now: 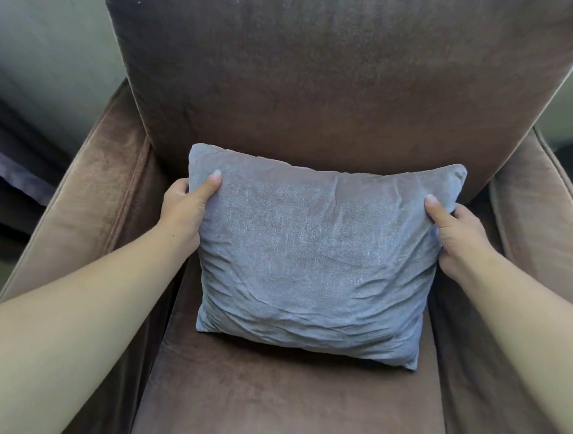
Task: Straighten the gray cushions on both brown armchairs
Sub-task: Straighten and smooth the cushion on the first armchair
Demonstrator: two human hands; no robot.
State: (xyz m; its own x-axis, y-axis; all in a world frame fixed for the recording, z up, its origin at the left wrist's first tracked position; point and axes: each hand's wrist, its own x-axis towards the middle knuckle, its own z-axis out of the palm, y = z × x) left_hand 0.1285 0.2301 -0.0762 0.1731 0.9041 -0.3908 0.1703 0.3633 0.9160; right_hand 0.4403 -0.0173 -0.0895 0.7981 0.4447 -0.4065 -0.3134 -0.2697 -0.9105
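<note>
Left hand (184, 208) and right hand (457, 232) clamp the gray cushion (313, 258) between them.

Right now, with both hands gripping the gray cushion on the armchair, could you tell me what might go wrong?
1. The left hand and right hand pinch only the upper side edges of the gray cushion, so the lower half could sag or twist.
2. The fabric is already creased near the bottom; pressing it down may deepen the wrinkles.
3. It leans against the armchair back and sits slightly askew, so it might tip forward when released.
</note>
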